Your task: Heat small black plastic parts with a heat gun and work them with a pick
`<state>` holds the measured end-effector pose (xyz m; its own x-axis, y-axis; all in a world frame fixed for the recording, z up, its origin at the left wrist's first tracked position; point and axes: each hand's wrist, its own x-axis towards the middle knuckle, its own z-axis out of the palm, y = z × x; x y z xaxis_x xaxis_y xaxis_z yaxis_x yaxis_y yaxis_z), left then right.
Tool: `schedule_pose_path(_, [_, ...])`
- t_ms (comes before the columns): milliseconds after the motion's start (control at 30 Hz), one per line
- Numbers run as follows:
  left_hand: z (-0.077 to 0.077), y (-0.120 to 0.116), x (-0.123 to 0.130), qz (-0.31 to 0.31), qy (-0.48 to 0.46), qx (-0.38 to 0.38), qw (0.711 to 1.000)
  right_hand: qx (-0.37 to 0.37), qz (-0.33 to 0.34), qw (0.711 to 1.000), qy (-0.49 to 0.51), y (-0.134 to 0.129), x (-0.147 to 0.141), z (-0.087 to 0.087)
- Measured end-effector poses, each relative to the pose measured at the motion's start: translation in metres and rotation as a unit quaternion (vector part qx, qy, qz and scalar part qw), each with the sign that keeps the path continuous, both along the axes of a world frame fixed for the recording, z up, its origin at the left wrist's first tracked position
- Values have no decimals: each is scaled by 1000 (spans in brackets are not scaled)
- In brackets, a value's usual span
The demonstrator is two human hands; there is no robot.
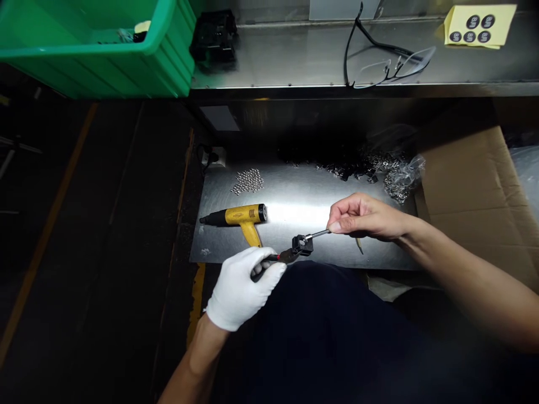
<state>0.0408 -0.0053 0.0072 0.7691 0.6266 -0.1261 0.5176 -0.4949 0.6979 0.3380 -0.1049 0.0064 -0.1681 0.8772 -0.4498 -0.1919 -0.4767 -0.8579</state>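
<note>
My left hand [246, 286], in a white glove, is closed around the dark handles of pliers [288, 256]. The jaws of the pliers meet a small black block [304, 246] held above the metal table's front edge. My bare right hand [362, 217] pinches a thin metal rod [319, 234] between thumb and fingers. The rod's far end reaches a round silver piece on the block. Whether that silver piece belongs to the rod or the block is too small to tell.
On the metal table [290, 185] lie a yellow heat gun [244, 215], small silver parts [247, 181], black parts and a plastic bag of metal pieces [400, 182]. A cardboard box [471, 191] stands right. The shelf above holds a green bin [172, 56] and glasses [379, 67].
</note>
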Motion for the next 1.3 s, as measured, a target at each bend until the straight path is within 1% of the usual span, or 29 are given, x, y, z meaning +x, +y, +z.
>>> schedule_pose_path(200, [-16, -5, -3, 13, -3, -53, 999, -15, -45, 998, 32, -7, -9, -7])
schedule_pose_path(400, [-41, 0, -2, 48, -4, -104, 993, -26, -103, 992, 64, -7, -17, -19])
schedule_pose_path(567, [-58, 10, 0, 55, 6, -132, 990, -38, -152, 984, 84, -13, -19, -14])
schedule_pose_path(667, [-64, 13, 2, 47, 8, -172, 984, -53, -169, 979, 99, -19, -18, -12])
schedule_pose_path(833, [-68, 12, 11, 59, -4, -245, 968, -73, -193, 970, 131, -25, -17, -18])
schedule_pose_path(1033, [-69, 4, 22, 73, 1, -350, 934, -67, -213, 960, 168, -38, -18, -17])
schedule_pose_path(1167, [-69, -2, 27, 60, -3, -383, 922, -65, -233, 953, 184, -53, -20, -16])
schedule_pose_path(1300, [-65, -7, 33, 44, 2, -398, 916, -64, -261, 943, 198, -68, -21, -18])
